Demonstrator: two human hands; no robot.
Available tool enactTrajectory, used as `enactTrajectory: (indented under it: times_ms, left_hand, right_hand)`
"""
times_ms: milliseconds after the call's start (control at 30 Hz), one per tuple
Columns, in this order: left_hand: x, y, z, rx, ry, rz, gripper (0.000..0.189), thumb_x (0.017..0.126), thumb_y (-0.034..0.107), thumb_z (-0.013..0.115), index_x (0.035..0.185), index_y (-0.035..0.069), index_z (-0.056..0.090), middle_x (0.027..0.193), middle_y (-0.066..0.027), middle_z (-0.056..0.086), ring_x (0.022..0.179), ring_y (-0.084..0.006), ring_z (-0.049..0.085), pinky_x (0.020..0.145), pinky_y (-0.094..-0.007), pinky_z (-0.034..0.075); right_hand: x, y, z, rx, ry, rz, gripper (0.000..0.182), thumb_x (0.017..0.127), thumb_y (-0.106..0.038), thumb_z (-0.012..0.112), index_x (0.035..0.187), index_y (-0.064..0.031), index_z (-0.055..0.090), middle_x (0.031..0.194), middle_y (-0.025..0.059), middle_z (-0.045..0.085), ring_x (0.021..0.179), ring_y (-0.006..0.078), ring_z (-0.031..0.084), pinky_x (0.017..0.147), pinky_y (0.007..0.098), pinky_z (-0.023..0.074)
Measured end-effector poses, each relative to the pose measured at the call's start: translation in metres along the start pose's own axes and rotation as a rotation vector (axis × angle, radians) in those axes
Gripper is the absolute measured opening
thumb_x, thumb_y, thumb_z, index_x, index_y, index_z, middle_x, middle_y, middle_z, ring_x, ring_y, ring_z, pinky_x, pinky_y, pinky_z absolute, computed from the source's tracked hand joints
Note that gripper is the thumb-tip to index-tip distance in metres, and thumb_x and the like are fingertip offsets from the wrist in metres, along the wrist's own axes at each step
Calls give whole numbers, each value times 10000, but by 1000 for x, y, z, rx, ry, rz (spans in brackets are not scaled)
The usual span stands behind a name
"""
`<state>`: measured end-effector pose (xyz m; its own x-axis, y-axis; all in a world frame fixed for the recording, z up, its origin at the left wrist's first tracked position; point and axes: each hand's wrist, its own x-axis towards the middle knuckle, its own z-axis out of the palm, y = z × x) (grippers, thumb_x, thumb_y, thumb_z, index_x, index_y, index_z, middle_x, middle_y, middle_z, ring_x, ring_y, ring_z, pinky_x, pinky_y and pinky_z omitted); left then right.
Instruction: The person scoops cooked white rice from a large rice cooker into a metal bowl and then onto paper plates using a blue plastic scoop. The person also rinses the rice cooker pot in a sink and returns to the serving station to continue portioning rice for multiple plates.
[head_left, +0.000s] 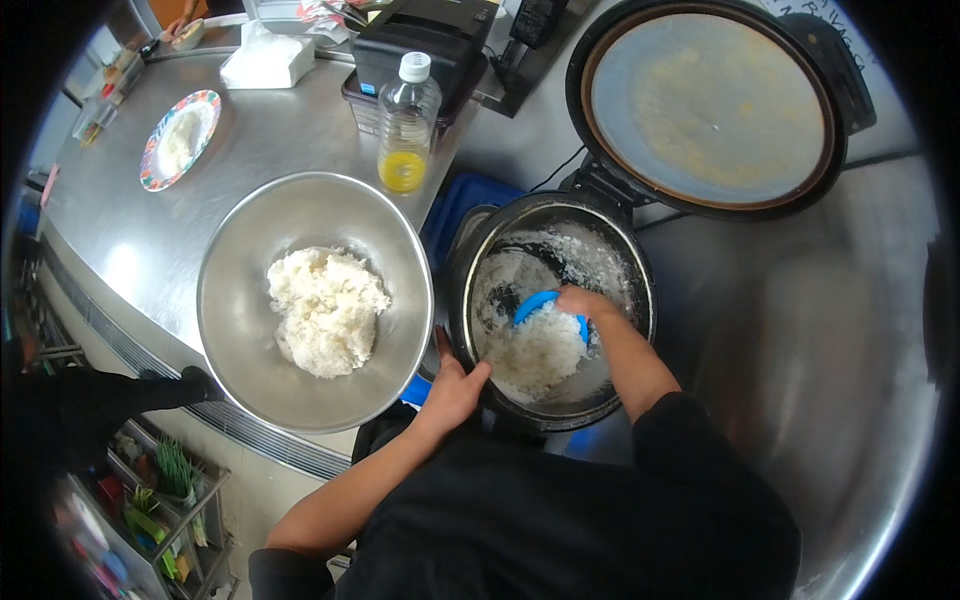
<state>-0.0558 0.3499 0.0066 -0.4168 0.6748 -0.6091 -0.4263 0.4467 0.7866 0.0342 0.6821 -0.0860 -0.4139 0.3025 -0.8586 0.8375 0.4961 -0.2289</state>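
Note:
My right hand (583, 302) is inside the open rice cooker (646, 300), gripping the edge of a blue scoop or small bowl (534, 304). White cooked rice (540, 349) lies against the blue piece and over the lower part of the pot, covering much of its shape. More grains stick to the pot's inner wall. My left hand (454, 386) holds the cooker's near left side, thumb at the rim and fingers along the outside. Just left of that hand stands a large stainless steel bowl (232, 300) with a mound of cooked rice (328, 311) in it.
The cooker's lid (712, 112) is raised at the back right. Beyond the steel bowl are a plastic bottle (405, 169) of yellow liquid, a black printer-like machine (420, 45), a tissue pack (266, 60) and a patterned plate (154, 161) of rice. Another person's dark-clad leg (135, 390) is at left.

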Motion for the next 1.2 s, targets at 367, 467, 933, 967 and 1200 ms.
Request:
enactTrajectory:
  times_ms: [367, 467, 933, 967, 1200]
  left_hand:
    - [1, 1, 2, -19, -33, 18, 1047, 887, 316, 594, 1420, -152, -177, 1544, -338, -21, 1458, -343, 130, 1169, -294, 147]
    - [0, -3, 0, -32, -38, 7, 1049, 891, 326, 589, 1421, -145, -183, 1542, -341, -36, 1456, -354, 133, 1171, -298, 150]
    - [-92, 37, -72, 132, -257, 186, 714, 865, 377, 716, 1344, -50, 404, 911, -124, 666, 723, -159, 634, 665, -277, 508]
    - [-103, 42, -82, 126, -239, 286, 597, 871, 331, 720, 1276, -51, 506, 799, -79, 680, 645, -137, 622, 617, -268, 493]
    - [-125, 73, -182, 64, -226, 443, 215, 911, 48, 648, 1121, 22, 606, 720, 29, 558, 670, -43, 555, 644, -214, 448]
  right_hand:
    - [34, 25, 55, 579, -59, 199, 201, 810, -214, 568, 934, -64, 618, 910, 110, 616, 799, 243, 616, 724, 447, 530]
    - [4, -18, 54, 890, -155, 228, 215, 828, -185, 553, 958, -24, 610, 884, 105, 624, 771, 224, 630, 731, 409, 548]
    - [-50, 14, 0, 1016, -8, 38, 291, 816, -127, 573, 1030, 63, 628, 990, 169, 680, 881, 273, 660, 828, 387, 513]
    - [-59, 23, -4, 1060, -4, 4, 302, 824, -134, 568, 1044, 63, 632, 1003, 168, 688, 898, 276, 664, 859, 384, 509]
    - [-134, 59, -4, 1296, 297, -22, 424, 780, -174, 513, 1126, 48, 615, 1079, 175, 676, 1007, 316, 652, 955, 441, 493]
